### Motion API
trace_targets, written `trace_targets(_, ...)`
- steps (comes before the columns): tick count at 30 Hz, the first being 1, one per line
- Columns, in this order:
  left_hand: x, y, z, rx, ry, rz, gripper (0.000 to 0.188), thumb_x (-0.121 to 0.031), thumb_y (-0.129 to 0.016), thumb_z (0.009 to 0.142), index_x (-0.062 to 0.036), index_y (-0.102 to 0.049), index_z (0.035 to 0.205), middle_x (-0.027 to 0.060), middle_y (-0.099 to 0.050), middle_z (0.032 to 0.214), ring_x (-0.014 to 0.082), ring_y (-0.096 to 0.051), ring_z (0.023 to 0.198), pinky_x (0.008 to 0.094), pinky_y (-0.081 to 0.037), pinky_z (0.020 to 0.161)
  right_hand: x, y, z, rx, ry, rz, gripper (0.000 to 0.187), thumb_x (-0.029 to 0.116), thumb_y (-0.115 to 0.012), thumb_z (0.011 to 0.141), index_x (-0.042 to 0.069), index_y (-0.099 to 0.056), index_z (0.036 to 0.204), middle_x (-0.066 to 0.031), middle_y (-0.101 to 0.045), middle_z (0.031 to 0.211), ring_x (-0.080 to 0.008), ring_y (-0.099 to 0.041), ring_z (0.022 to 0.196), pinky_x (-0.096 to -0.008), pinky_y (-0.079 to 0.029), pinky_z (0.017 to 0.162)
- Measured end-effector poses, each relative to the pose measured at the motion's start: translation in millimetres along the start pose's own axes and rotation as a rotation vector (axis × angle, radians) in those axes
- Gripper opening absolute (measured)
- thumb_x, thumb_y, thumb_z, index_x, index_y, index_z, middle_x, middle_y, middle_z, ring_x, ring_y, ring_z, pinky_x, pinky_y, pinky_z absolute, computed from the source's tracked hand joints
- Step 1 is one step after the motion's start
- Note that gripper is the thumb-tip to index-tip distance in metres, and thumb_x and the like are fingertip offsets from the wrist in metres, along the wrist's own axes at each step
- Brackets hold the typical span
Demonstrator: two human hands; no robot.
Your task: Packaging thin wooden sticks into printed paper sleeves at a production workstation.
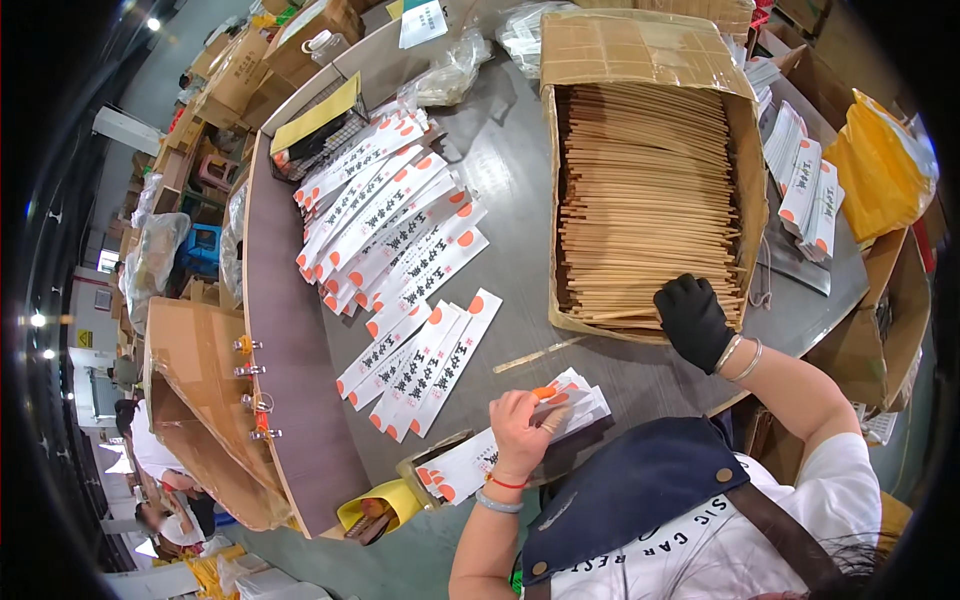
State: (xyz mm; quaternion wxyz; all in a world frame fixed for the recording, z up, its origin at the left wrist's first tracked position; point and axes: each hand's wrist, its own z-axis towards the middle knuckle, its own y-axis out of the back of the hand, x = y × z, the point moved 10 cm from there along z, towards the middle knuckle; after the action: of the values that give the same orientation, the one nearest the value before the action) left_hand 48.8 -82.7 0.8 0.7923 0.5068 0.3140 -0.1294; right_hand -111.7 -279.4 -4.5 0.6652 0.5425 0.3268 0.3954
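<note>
My left hand point(518, 430), with an orange cover on one fingertip, rests on a stack of white paper chopstick sleeves point(455, 470) at the table's near edge. Its fingers are curled and pinch the sleeves near their right end. In a black glove, my right hand point(690, 315) reaches over the near right corner of a cardboard box point(640, 42). Wooden chopsticks point(645, 200) fill that box in a dense layer. The gloved fingers are bent down onto the chopstick ends, and their tips are hidden.
A heap of printed sleeves point(390, 215) covers the table's left side, with several looser sleeves point(425, 375) nearer me. A wire basket point(320, 130) stands behind them. More sleeves point(803, 185) lie right of the box. A yellow pouch point(385, 508) hangs at the near left edge.
</note>
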Motion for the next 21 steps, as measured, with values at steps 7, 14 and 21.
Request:
trace_targets(7,15.3,-1.1,-2.8,0.055,0.141,-0.201,0.021,-0.028,-0.078,0.08,-0.0111,-0.071,0.09,-0.0002,-0.061,0.082,0.0193,-0.056,0.076,0.0332,-0.035,0.075,1.6,39.3,-6.3,-0.013,-0.001,0.202,0.015,0.008,-0.066,0.075,0.008,-0.059,0.088,-0.0089,-0.059,0.085,-0.0298,-0.058,0.084,-0.0403,-0.046,0.075)
trace_targets(14,13.8,2.0,1.9,0.07,0.116,-0.245,0.019,-0.029,-0.077,0.084,-0.0101,-0.072,0.088,0.001,-0.063,0.086,0.0183,-0.053,0.076,0.0307,-0.037,0.075,26.6,47.2,-15.2,0.182,0.117,0.411,0.029,0.015,-0.074,0.072,0.013,-0.065,0.1,-0.0074,-0.063,0.084,-0.0292,-0.063,0.08,-0.0428,-0.049,0.069)
trace_targets(21,-72.9,-3.1,29.6,0.096,-0.318,0.042,0.011,-0.022,-0.075,0.082,-0.0124,-0.072,0.086,-0.0015,-0.064,0.087,0.0193,-0.059,0.077,0.0336,-0.04,0.073,76.2,26.7,-10.2,0.459,0.271,0.395,0.016,0.024,-0.062,0.086,0.01,-0.063,0.093,-0.0089,-0.066,0.085,-0.033,-0.067,0.078,-0.0474,-0.052,0.072)
